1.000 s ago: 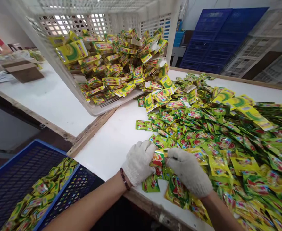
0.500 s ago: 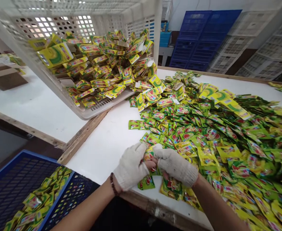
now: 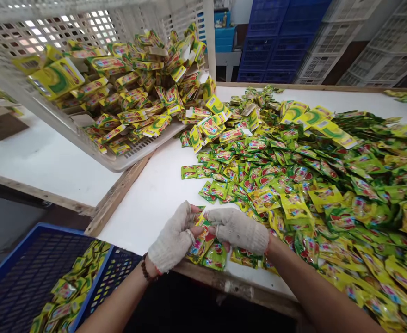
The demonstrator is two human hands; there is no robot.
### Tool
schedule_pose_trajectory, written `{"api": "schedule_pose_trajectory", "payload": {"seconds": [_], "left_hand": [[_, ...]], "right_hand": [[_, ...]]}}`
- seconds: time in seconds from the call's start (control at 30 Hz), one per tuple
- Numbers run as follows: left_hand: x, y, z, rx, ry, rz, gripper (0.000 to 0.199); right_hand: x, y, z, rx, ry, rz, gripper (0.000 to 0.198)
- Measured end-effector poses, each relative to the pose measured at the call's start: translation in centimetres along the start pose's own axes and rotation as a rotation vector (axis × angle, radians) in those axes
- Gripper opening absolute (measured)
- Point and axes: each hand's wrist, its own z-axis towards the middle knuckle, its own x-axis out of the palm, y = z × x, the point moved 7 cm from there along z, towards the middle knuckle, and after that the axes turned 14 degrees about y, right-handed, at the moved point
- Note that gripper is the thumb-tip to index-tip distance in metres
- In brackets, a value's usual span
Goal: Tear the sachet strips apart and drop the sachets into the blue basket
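Note:
Both my hands wear white fingerless-tip gloves and meet near the table's front edge. Between them is a small yellow-and-green candy box (image 3: 199, 244), tilted, with a pale flap at its upper end. My left hand (image 3: 174, 238) closes round its left side, thumb on the printed face. With fingers bent, my right hand (image 3: 238, 230) grips the box's upper right; its fingertips are partly hidden. A green sachet (image 3: 216, 257) lies just below my right hand. To the right spreads a big heap of green and yellow sachets (image 3: 269, 175).
A white plastic crate (image 3: 115, 162) lies tipped toward the table, full of flat yellow boxes (image 3: 130, 97). Several more flat boxes (image 3: 316, 120) rest on the heap. At lower left stands a blue crate (image 3: 47, 226) holding filled boxes (image 3: 64, 289). Stacked crates (image 3: 273, 46) stand behind.
My hands have moved slightly left and nearer the table edge. More of the box's printed face shows between them now. The camera view has shifted a little.

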Motion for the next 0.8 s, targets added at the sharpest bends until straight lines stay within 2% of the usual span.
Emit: {"api": "schedule_pose_trajectory", "payload": {"seconds": [0.1, 0.17, 0.27, 0.33, 0.43, 0.53, 0.63, 0.73, 0.8], "left_hand": [[-2.1, -0.5, -0.3, 0.055, -0.149, 0.046, 0.032], [-3.1, -0.8, -0.9, 0.091, -0.282, 0.069, 0.031], [-2.9, -0.8, -1.7, 0.097, -0.315, 0.095, 0.028], [-2.5, -0.5, -2.2, 0.050, -0.283, 0.127, 0.030], [-2.5, -0.3, -2.6, -0.031, -0.201, 0.188, 0.032], [-3.2, -1.2, -2.2, -0.001, -0.119, 0.254, 0.025], [-3.6, -1.7, -1.3, 0.046, -0.020, 0.205, 0.023], [-3.7, -1.6, -0.7, 0.063, 0.037, 0.017, 0.037], [-3.9, -1.6, -0.6, 0.052, 0.026, 0.040, 0.039]], "right_hand": [[-1.8, -0.4, -0.2, -0.036, -0.356, 0.048, 0.019], [-2.2, -0.7, -0.2, -0.048, -0.501, -0.005, 0.022], [-1.2, -1.0, 0.8, -0.099, -0.438, 0.000, 0.023], [-0.5, -1.1, 1.1, -0.099, -0.393, -0.016, 0.021], [0.0, -0.9, 1.0, -0.026, -0.381, -0.129, 0.018], [0.1, -0.4, 1.0, -0.020, -0.386, -0.168, 0.015], [0.1, -0.8, 1.3, -0.083, -0.384, 0.001, 0.017], [0.6, -1.3, 1.9, -0.132, -0.326, 0.218, 0.040], [0.9, -1.0, 1.9, -0.097, -0.292, 0.144, 0.040]]}}
